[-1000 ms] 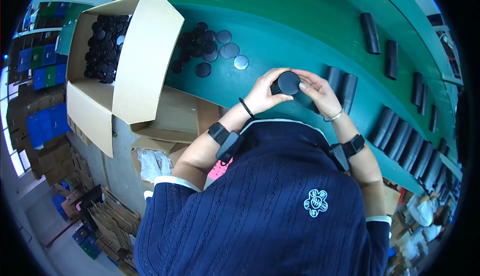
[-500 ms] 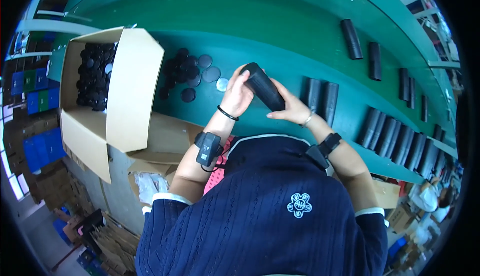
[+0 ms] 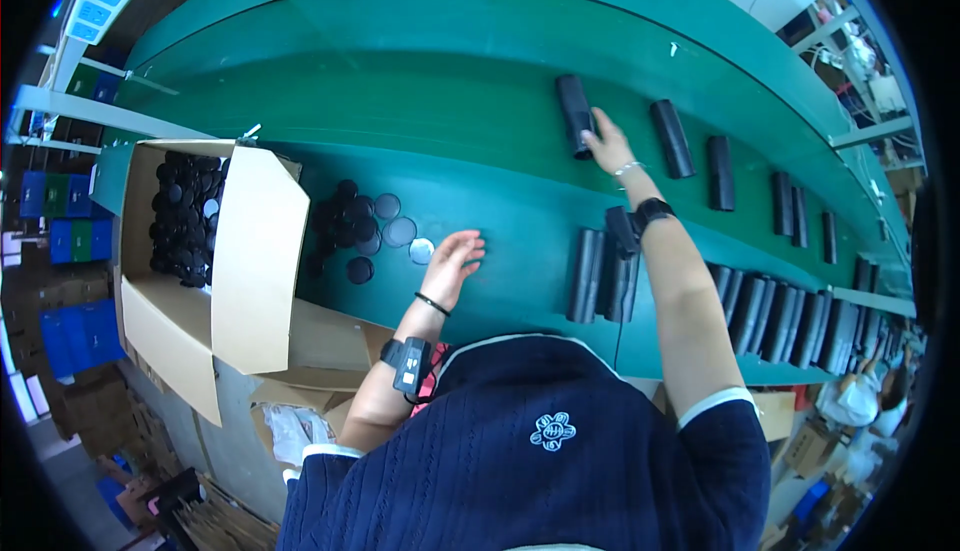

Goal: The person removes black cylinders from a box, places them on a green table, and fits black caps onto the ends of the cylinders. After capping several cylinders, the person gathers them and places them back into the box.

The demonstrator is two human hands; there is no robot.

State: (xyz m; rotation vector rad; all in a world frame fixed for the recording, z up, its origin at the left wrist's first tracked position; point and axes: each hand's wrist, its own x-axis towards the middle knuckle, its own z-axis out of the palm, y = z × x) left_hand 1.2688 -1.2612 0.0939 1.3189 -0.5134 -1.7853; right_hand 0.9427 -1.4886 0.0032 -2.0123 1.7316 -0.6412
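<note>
A black cylinder [image 3: 573, 101] lies on the far green strip. Beside its near end is my right hand [image 3: 611, 148], fingers stretched out and apart, the thumb against or just over the cylinder's side. My left hand [image 3: 456, 260] hovers over the near green surface with loosely curled, parted fingers and nothing in it. To its left lies a loose group of round black discs [image 3: 387, 206], along with one pale, shiny disc [image 3: 421, 251]. Two more black cylinders [image 3: 585, 276] lie side by side below my right forearm.
An open cardboard box [image 3: 262, 261] full of black discs stands at the left. Further black cylinders [image 3: 672, 139] lie spaced along the far strip. A row of several cylinders [image 3: 765, 316] fills the near right edge. Metal frame bars [image 3: 100, 119] cross the left side.
The black cylinder held in both hands has gone to the far strip with my right hand, which has now opened beside it. My left hand has let go and stayed near the discs.
</note>
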